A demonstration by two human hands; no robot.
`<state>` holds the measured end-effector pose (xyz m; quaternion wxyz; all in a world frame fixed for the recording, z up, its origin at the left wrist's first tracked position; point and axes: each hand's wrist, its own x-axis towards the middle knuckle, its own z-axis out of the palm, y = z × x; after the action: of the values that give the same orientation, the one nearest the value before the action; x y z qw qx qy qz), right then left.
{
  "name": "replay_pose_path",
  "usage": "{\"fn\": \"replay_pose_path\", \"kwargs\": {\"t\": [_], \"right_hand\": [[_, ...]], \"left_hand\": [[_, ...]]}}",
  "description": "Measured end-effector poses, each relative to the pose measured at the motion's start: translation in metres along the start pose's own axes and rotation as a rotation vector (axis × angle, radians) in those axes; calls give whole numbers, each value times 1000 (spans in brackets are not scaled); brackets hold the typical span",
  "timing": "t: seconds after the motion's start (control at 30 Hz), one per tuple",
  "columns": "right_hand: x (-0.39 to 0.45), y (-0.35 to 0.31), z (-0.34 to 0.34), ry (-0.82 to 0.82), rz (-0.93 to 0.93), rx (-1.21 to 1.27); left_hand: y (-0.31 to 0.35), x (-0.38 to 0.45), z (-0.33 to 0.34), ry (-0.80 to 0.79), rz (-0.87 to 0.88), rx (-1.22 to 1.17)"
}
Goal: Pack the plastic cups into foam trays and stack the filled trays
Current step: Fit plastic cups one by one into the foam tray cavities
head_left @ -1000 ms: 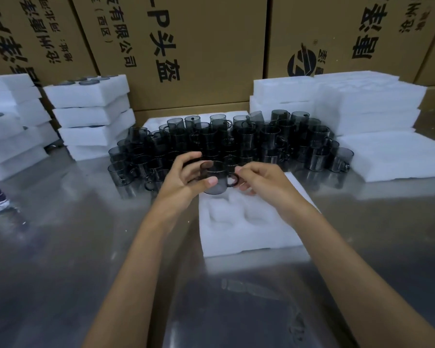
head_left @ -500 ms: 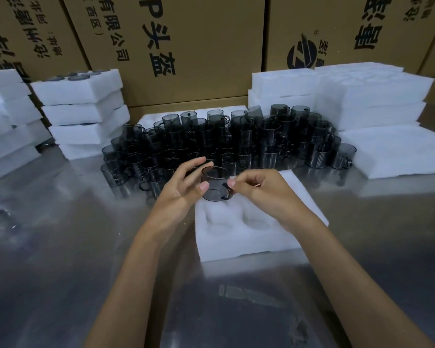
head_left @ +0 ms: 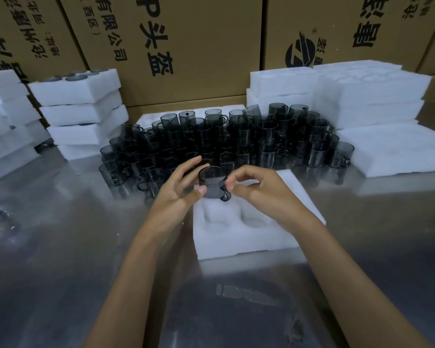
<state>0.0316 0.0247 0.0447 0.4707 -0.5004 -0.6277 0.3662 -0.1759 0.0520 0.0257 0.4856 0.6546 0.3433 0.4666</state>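
Both hands meet over the white foam tray (head_left: 246, 237) lying flat on the shiny steel desk (head_left: 60, 247). Its moulded pockets show bare foam; two round ones are plain at the near side, and the far ones are hidden behind the hands. Held just above the tray's far-left corner is one smoky grey translucent plastic cup (head_left: 212, 182), upright, its small handle pointing toward the near right. The left hand (head_left: 178, 189) has its grip curled round the cup's left side, thumb on the near wall and fingers behind it. The right hand (head_left: 259, 192) has its grip pinched at the cup's right rim with thumb and forefinger, the other fingers loosely curled.

Behind the tray stands a dense crowd of matching grey cups (head_left: 236, 139), too many and too overlapped to count, some stacked two high.

On the left rises a stack of filled foam trays (head_left: 83, 116), four tall, with dark cup rims showing in the top one. Further left another foam pile (head_left: 5, 121) is cut off by the frame edge. On the right sits a pile of empty foam trays (head_left: 349, 96), with a lower flat stack of foam sheets (head_left: 399, 151) in front of it.

Brown cardboard cartons (head_left: 199, 46) printed with black Chinese characters wall off the back. The desk reflects the arms and the foam.
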Motion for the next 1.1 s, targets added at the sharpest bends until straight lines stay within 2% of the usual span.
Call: {"fn": "replay_pose_path", "kwargs": {"t": [0.13, 0.27, 0.57, 0.77, 0.87, 0.93, 1.03, 1.1], "right_hand": [[0, 1, 1, 17, -23, -14], [-1, 1, 4, 21, -33, -134], [0, 5, 13, -4, -116, -539], [-2, 5, 17, 70, -141, -721], [-3, 5, 17, 42, -111, -708], [-3, 4, 15, 30, -87, -691], [-2, 5, 13, 38, -75, -651], [-1, 5, 12, 44, -77, -630]], "left_hand": [[5, 0, 5, 74, -65, -66], [8, -2, 12, 143, -73, 63], [6, -3, 11, 71, -111, 366], [-1, 2, 16, 126, -97, 359], [-7, 4, 14, 223, -61, 272], [-10, 6, 7, 403, -46, 230], [-18, 9, -16, 696, -74, 513], [-25, 8, -30, 719, -154, 694]]}}
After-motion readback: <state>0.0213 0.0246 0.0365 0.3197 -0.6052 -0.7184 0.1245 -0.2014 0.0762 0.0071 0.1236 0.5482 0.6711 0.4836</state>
